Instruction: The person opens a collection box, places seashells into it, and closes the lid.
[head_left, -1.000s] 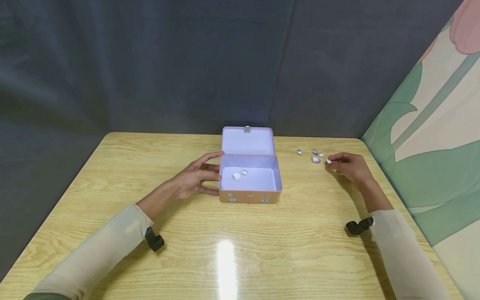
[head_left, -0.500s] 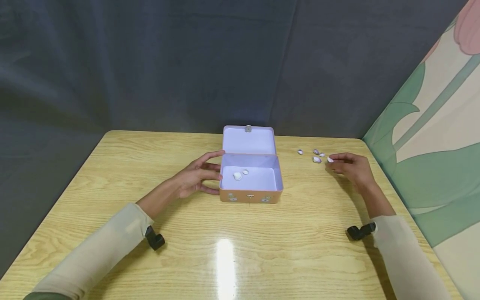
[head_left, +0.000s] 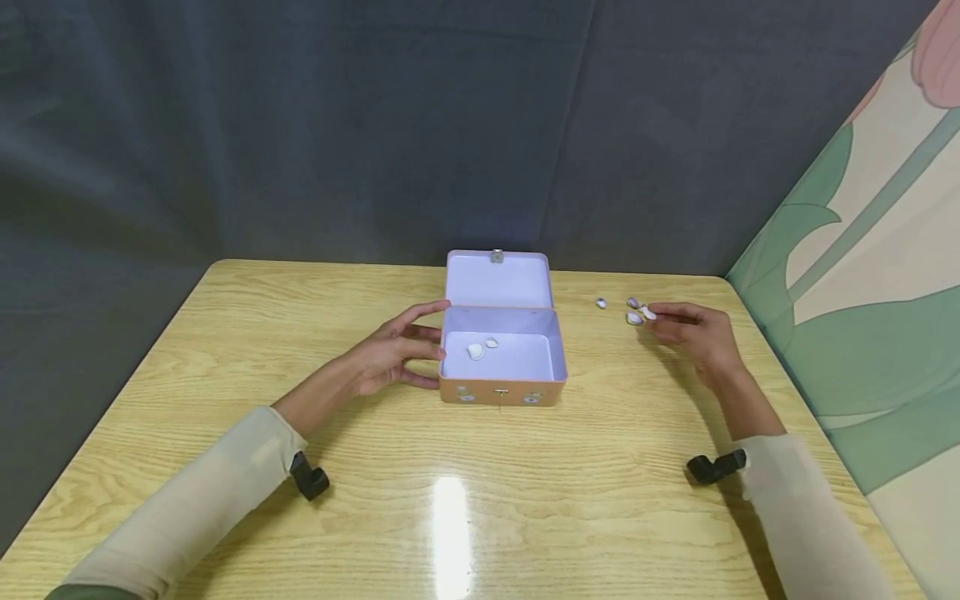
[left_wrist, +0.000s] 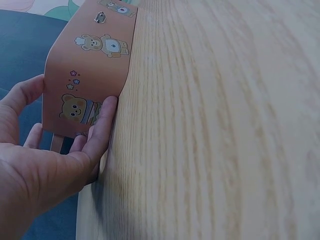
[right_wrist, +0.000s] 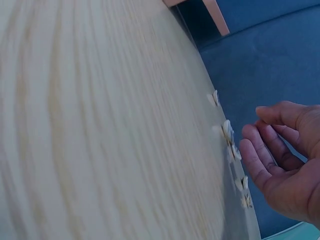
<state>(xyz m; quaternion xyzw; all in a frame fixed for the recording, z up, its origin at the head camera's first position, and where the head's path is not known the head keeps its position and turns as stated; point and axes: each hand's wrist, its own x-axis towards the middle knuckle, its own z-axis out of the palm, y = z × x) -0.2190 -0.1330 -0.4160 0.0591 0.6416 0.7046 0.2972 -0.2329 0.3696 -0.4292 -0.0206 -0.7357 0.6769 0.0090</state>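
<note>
In the head view, a white shell (head_left: pixel 648 315) sits at my right fingertips, on the right part of the table (head_left: pixel 525 458) and well apart from the box (head_left: pixel 472 394). My right hand (head_left: pixel 693 335) seems to pinch it, thumb and forefinger almost together; the right wrist view shows no shell between the tips, so how secure the hold is I cannot tell. Light pressure on its edge would, I judge, serve best, raised clear of the other shells (head_left: pixel 634 318) just beside it so none gets nudged. My left hand (head_left: pixel 390 354) rests spread against the box's left side, gripping nothing; gentle contact should stop sliding without tipping. Inside, 2 shells (head_left: pixel 476 352) lie towards the left. The lid (head_left: pixel 498 283) stands open at the back, before a dark curtain (head_left: pixel 375 133).
</note>
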